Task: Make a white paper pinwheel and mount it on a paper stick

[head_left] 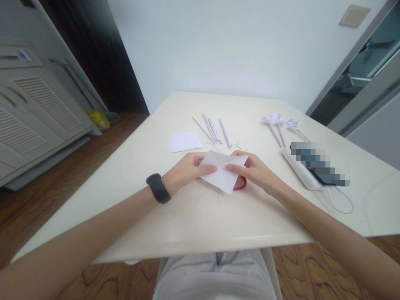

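Note:
Both hands hold a white creased sheet of paper (222,171) just above the cream table (150,208). My left hand (187,171), with a black band on its wrist, pinches the sheet's left side, thumb on top. My right hand (254,171) pinches the right side the same way. Under the sheet a red ring-shaped handle (241,185) shows, most of it hidden by the paper.
Several rolled white paper sticks (212,130) and a small white paper square (185,141) lie beyond the hands. Paper pinwheels (281,123) lie at the far right. A white power strip (300,168) with a cord sits to the right. A cabinet stands at left.

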Action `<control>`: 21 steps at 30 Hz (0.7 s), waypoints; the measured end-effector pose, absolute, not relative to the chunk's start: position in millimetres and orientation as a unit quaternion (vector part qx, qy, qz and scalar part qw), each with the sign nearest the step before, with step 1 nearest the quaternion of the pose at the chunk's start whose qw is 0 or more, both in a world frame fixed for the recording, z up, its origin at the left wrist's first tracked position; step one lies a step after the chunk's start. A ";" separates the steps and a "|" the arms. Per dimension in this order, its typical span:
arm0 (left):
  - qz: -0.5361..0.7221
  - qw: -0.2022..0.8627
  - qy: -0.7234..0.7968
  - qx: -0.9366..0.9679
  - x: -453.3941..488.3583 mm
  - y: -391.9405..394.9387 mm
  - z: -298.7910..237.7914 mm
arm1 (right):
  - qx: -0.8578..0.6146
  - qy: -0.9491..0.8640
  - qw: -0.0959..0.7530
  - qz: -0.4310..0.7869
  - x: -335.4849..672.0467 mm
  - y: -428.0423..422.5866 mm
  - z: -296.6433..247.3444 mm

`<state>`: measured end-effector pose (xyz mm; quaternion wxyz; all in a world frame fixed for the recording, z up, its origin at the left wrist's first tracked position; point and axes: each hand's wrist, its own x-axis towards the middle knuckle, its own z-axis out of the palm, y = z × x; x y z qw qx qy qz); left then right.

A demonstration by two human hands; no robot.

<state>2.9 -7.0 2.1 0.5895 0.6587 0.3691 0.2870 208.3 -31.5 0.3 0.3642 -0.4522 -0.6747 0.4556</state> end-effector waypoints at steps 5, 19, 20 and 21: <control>0.291 0.597 0.386 0.641 6.5 -12.4 2.0 | -0.460 -0.710 0.354 0.399 203.2 -35.8 -1.5; 0.230 0.679 0.336 0.612 8.6 -17.3 5.6 | -0.478 -0.802 0.352 0.063 205.1 -37.1 -3.7; 0.233 0.685 0.326 0.609 7.8 -17.5 5.2 | -0.467 -0.814 0.341 0.054 204.4 -37.1 -3.8; 0.235 0.691 0.317 0.606 7.4 -17.7 5.0 | -0.455 -0.827 0.328 0.047 203.5 -36.9 -4.0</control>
